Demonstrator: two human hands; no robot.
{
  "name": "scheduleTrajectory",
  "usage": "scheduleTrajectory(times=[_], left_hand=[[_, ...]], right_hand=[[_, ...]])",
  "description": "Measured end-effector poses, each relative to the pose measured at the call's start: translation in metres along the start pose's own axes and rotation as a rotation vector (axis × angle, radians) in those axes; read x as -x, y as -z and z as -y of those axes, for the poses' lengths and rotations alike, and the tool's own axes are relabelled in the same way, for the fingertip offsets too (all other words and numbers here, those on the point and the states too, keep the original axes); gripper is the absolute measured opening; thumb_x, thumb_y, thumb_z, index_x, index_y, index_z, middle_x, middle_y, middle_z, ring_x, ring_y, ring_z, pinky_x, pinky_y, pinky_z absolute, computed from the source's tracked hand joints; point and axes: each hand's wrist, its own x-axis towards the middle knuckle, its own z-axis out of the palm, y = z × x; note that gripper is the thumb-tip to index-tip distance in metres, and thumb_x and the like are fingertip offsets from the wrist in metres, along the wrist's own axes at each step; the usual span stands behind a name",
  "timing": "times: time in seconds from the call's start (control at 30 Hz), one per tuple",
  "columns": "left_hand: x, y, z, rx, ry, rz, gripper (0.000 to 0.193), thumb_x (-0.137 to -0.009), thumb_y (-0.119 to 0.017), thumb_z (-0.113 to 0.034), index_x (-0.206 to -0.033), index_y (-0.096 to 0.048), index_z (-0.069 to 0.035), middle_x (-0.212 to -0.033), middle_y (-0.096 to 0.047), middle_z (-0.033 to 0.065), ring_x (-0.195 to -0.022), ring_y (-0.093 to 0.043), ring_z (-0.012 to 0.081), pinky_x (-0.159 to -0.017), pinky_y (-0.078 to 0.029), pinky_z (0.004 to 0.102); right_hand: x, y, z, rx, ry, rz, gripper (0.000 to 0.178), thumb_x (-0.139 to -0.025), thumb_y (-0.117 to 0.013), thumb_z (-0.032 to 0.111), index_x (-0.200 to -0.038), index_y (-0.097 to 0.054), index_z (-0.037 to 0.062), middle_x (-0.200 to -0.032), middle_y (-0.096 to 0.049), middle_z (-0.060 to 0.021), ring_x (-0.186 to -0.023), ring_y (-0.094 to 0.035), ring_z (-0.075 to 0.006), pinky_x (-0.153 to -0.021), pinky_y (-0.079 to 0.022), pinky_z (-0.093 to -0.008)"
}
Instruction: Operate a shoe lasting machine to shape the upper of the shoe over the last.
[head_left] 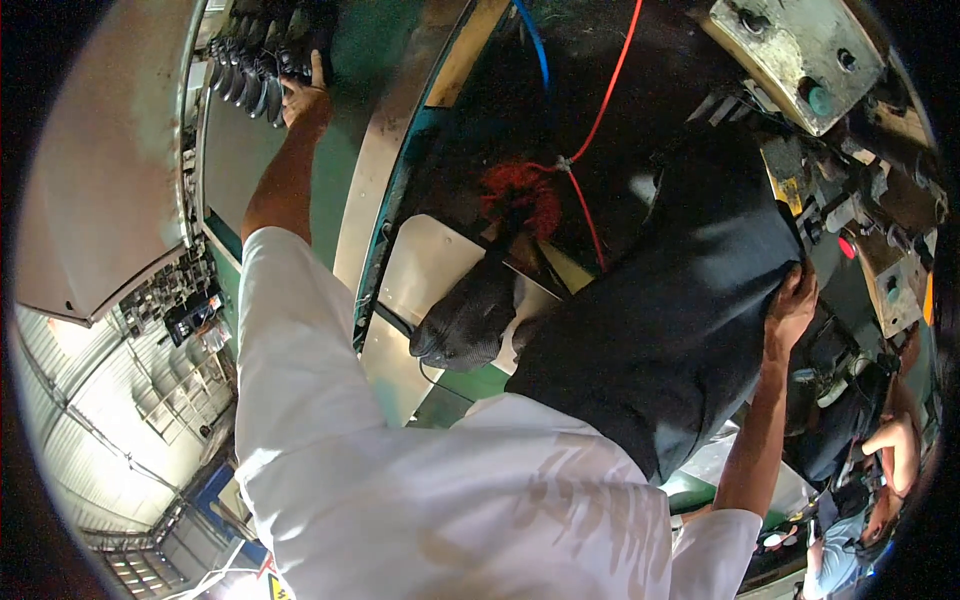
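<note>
Your left hand (303, 100), arm outstretched, thumb raised, touches black pieces (243, 88) left of red cord (629, 45); grip unclear. Right hand (792, 305), fingers bent, lies against black cloth (650, 315) right of cord; grip unclear.

Row of slim, curved, glossy pieces (245, 88), blk w/ pale highlights. Smooth cloth trousers (660, 330): plain blk. Cotton T-shirt (450, 510): white, w/ faint tan streaky print low on the R. Ribbed knit bundle (465, 320), v. dk grey to blk. Thin cord (612, 95) bright red; frayed fibre tuft (520, 195) deeper red; thin hose (536, 50) bright blue. Flat bench surface (345, 130) dk grn. Boxy metal housing (790, 55) off-wht w/ brownish stains, its round knob (820, 101) grn. Small round button (848, 248): red.
</note>
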Motion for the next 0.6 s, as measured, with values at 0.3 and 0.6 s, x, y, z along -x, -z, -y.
scheduleTrajectory(times=[0.3, 0.6], left_hand=[[-0.037, -0.073, 0.069, -0.263, -0.069, -0.065, 0.12, -0.099, -0.08, -0.029, -0.173, 0.012, -0.05, -0.176, 0.003, 0.0418, -0.144, -0.045, 0.0659, -0.107, -0.052, 0.0673], [0.151, 0.099, -0.143, 0.15, -0.432, 0.507, 0.058, -0.096, -0.065, -0.015, -0.154, -0.06, -0.014, -0.158, -0.058, 0.0263, -0.145, -0.059, 0.0335, -0.114, -0.052, 0.0497]], right_hand=[[-0.004, -0.015, 0.038, -0.242, 0.061, -0.101, 0.044, -0.114, -0.053, 0.034, -0.141, -0.068, 0.0021, -0.13, -0.071, -0.0272, -0.121, -0.066, -0.0481, -0.105, -0.051, -0.0519], [0.02, 0.016, -0.04, -0.027, 0.033, -0.106, 0.05, -0.114, -0.05, 0.04, -0.146, -0.063, 0.0042, -0.129, -0.069, -0.0316, -0.116, -0.064, -0.0529, -0.1, -0.051, -0.0563]])
